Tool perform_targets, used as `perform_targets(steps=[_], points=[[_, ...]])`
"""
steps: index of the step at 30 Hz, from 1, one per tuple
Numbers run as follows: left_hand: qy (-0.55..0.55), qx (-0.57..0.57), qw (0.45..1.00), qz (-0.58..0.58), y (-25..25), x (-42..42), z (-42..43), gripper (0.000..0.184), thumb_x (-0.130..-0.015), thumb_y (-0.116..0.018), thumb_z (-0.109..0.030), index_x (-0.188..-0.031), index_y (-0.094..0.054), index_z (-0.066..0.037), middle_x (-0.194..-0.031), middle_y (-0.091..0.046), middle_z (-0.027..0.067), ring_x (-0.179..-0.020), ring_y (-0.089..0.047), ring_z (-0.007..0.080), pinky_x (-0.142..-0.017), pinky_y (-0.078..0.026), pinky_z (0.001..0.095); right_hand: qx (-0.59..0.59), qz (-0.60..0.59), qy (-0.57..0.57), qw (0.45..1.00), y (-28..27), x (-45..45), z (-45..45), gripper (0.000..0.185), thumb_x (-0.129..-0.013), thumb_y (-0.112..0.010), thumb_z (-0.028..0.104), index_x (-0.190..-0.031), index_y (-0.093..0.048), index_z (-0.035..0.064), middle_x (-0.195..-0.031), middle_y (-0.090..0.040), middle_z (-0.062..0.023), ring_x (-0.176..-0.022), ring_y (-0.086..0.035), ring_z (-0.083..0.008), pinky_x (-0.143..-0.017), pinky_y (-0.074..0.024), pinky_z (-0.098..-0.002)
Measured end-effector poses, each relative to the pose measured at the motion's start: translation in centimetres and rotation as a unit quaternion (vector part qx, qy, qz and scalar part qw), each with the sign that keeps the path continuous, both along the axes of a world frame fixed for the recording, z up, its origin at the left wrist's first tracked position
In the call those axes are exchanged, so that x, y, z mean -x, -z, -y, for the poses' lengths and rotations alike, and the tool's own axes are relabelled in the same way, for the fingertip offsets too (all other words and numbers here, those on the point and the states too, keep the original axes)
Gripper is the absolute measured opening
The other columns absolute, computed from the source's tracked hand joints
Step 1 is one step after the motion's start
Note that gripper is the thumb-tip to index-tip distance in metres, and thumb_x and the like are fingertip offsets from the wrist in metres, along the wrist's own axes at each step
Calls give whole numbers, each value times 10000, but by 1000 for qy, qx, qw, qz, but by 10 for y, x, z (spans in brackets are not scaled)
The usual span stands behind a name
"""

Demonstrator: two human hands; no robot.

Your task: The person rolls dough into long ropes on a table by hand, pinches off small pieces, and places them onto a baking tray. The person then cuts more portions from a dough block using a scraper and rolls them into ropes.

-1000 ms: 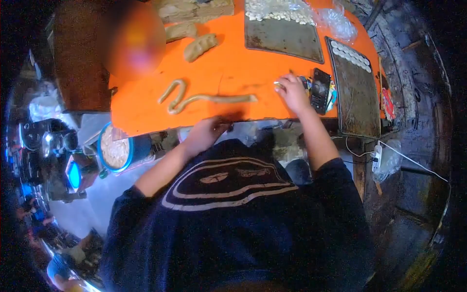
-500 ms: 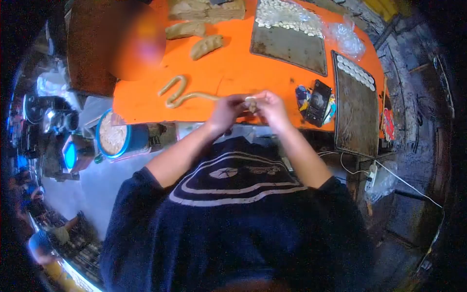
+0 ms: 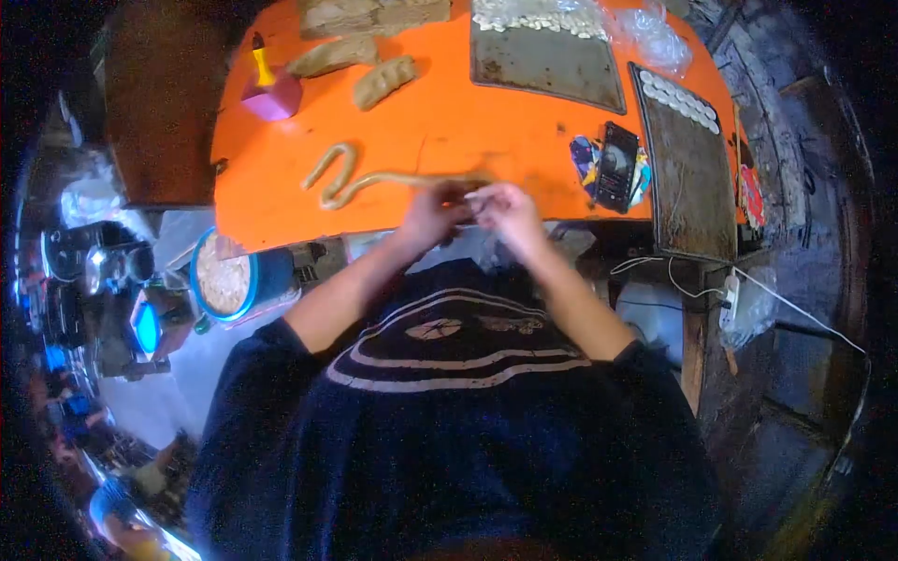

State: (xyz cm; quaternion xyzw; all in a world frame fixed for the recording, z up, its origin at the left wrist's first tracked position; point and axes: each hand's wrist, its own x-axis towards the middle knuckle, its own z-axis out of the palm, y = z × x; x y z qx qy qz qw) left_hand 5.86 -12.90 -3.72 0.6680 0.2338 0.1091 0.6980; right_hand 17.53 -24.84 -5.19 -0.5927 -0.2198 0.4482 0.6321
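Observation:
My left hand (image 3: 433, 214) and my right hand (image 3: 508, 217) meet at the near edge of the orange table, above my shirt. A small pale piece shows between their fingertips, too blurred to name. My right fingers are pinched around it; my left fingers are curled against it, smeared by motion. Just beyond them a long tan dough rope (image 3: 374, 178) lies on the table, bent in an S at its left end. Its right end reaches behind my hands.
Thick dough pieces (image 3: 385, 82) lie at the back. A pink box with a yellow handle (image 3: 273, 96) stands back left. Rightward are a phone (image 3: 617, 168), a tray with white discs (image 3: 692, 187) and another tray (image 3: 547, 70). A blue bucket (image 3: 251, 280) stands below left.
My right hand has come left from beside the phone to meet my left hand, which rose slightly rightward. The camera view has shifted, and the pink box is no longer blurred.

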Motion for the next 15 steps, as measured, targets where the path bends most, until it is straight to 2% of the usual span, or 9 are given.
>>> perform_targets(steps=[1,5,7,8,10,11,15], points=[[2,3,1000,0,3,3,-2,157,-805,-583,-79,-936,-607,2,-751,-606,66,-602,-546,118,-551,-462,239,3,0,2,1000,-1,3,3,196,-829,-499,23,-1008,-579,10,-869,-621,-77,-653,-555,-109,-569,-462,-201],[55,90,994,-40,20,22,-10,227,-819,-569,-144,-986,-598,7,-789,-614,84,-609,-551,137,-565,-467,240,124,200,20,972,-10,9,25,206,-821,-506,26,-1010,-581,-7,-834,-615,-46,-646,-545,-113,-591,-458,-227],[35,116,992,-46,12,24,-8,238,-824,-560,-154,-996,-595,7,-792,-615,87,-608,-552,140,-566,-469,240,141,401,4,905,1,-18,26,207,-807,-523,54,-994,-586,-8,-825,-602,-46,-649,-542,-143,-611,-450,-252],[17,141,989,-51,5,25,-7,250,-829,-552,-163,-1006,-592,8,-795,-616,89,-608,-552,143,-567,-471,239,137,402,-1,905,0,-25,19,207,-807,-523,54,-994,-586,-8,-825,-602,-46,-649,-542,-143,-611,-450,-252],[-23,189,980,-61,-5,27,-5,273,-839,-535,-182,-1026,-587,10,-802,-617,94,-607,-554,150,-569,-475,238,58,545,-29,836,-3,-39,3,230,-797,-541,134,-1002,-596,47,-886,-597,-111,-685,-560,-285,-618,-460,-355],[-31,187,980,-60,-5,27,-3,273,-839,-535,-182,-1026,-587,10,-802,-617,94,-607,-554,150,-569,-475,238,52,545,-35,836,0,-44,-3,230,-797,-541,134,-1002,-596,47,-886,-597,-111,-685,-560,-285,-618,-460,-355],[-116,206,971,-43,-1,22,7,302,-853,-510,-208,-1042,-576,18,-830,-628,95,-632,-575,156,-577,-490,241,62,655,-156,737,23,-62,-25,252,-793,-565,180,-1010,-589,54,-906,-575,-129,-699,-553,-294,-621,-460,-370]])
